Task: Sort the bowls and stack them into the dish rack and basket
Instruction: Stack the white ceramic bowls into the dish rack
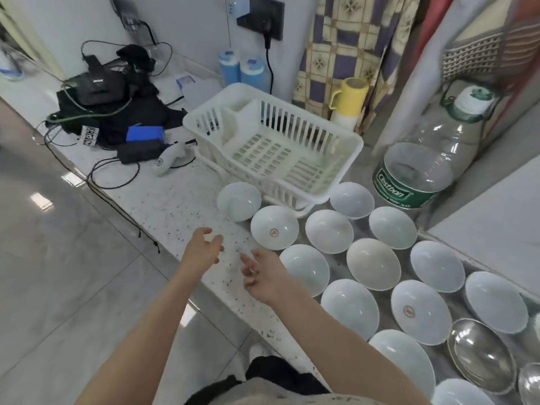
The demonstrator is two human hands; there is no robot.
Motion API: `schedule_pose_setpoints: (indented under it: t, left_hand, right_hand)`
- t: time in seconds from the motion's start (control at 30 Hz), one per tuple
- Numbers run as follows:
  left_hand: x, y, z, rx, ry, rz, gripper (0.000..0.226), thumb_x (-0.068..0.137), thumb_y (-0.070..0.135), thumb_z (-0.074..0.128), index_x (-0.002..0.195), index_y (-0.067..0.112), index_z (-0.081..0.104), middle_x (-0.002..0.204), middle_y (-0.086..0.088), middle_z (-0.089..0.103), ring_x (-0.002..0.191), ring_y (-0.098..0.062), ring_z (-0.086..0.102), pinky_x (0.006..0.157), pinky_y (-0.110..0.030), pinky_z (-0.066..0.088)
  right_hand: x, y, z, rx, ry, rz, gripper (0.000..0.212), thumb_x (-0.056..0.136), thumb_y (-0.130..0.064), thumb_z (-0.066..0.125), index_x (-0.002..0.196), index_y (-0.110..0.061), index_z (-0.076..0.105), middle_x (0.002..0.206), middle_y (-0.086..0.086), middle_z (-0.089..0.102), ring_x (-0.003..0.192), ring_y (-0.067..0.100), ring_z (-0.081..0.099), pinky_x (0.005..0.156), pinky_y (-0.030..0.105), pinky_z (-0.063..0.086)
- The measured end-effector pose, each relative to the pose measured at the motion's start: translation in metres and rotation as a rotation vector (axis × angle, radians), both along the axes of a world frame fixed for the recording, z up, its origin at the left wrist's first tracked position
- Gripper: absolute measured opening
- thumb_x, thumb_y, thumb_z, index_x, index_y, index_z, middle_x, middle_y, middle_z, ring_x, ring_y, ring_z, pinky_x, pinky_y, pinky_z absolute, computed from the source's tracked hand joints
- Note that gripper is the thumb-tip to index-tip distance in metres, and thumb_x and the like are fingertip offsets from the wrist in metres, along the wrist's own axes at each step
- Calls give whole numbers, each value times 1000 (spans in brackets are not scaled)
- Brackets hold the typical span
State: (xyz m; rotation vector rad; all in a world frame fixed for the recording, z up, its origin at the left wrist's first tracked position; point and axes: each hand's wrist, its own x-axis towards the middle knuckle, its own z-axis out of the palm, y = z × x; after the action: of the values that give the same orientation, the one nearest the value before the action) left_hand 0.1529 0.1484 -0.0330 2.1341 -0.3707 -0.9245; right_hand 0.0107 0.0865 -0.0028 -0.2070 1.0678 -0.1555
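Several white bowls lie spread over the speckled counter, among them one with a red mark (274, 228), a cream one (373, 263) and one at the far left (239, 200). Two steel bowls, the larger (480, 355), sit at the lower right. A white plastic dish rack (347, 141) stands behind the bowls with nothing in it. My left hand (204, 247) and my right hand (261, 274) hover above the counter in front of the bowls, fingers relaxed, holding nothing. No basket is in view.
A large clear water bottle (420, 168) stands right of the rack. Black cables, a bag and a blue box (145, 133) clutter the counter's far left. A yellow mug (352, 96) and two blue bottles (242, 70) stand behind the rack. The counter edge drops to a tiled floor on the left.
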Motion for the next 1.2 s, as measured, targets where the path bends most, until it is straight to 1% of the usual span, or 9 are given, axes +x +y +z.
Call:
schedule_pose_setpoints:
  t: [0.2,0.27,0.37,0.5,0.7,0.83,0.93,1.07,1.2]
  left_hand:
    - [38,-37,-10,74,156,25,67,97,42,46,154,21,16,97,-4,68,69,-18,59,53,-28,37]
    - [50,-46,-15,67,200,-9,69,97,43,46,154,22,15,94,-4,69,69,-19,59,53,-28,36]
    - [67,-59,-21,46,262,-91,65,97,40,49,152,22,20,96,-8,72,69,-20,60,53,-27,37]
    - [88,-66,-23,42,317,-276,52,95,34,54,142,24,35,96,-7,74,65,-18,58,53,-26,39]
    - [118,-83,-24,55,429,-453,42,93,22,55,133,20,41,96,-14,74,60,-17,55,47,-24,39]
    - [131,-82,-22,-6,427,-474,40,90,11,53,128,21,44,97,-16,73,69,-20,64,47,-24,39]
    - [144,-73,-17,-47,412,-485,37,89,10,53,123,24,46,94,-15,73,62,-13,68,44,-22,36]
    - [164,-65,1,-88,430,-527,29,88,7,53,112,24,51,78,-17,76,43,-7,60,40,-20,32]
    - [178,-75,32,-167,471,-637,33,83,3,52,109,22,58,69,-22,73,33,-11,40,37,-19,28]
  right_hand:
    - [32,-11,-23,145,49,-244,17,95,-22,51,105,-8,55,76,4,57,40,12,50,32,16,28]
    - [41,-12,-29,135,78,-352,13,94,-20,52,99,-9,56,72,5,56,38,12,50,31,15,29]
    - [56,-11,-36,84,162,-521,9,95,-20,55,100,-13,55,73,4,55,51,14,53,32,16,30]
    - [83,-7,-42,14,322,-749,29,94,-19,54,122,-19,46,103,5,61,65,17,58,37,19,34]
    - [111,-7,-37,-71,443,-977,41,96,-13,48,134,-22,36,97,7,62,61,15,59,37,20,34]
    - [114,-7,-32,-110,502,-1029,39,91,-6,46,129,-13,42,79,10,60,50,11,42,37,20,30]
    - [118,-2,-24,-103,471,-1085,38,90,-3,44,127,-9,47,81,12,60,49,10,37,32,16,27]
    - [123,13,-6,-108,441,-1134,33,89,-4,45,120,-11,51,96,18,66,49,8,34,32,16,27]
    - [122,20,18,-195,448,-1177,26,83,-4,46,108,-9,53,84,17,71,43,8,31,33,18,26]
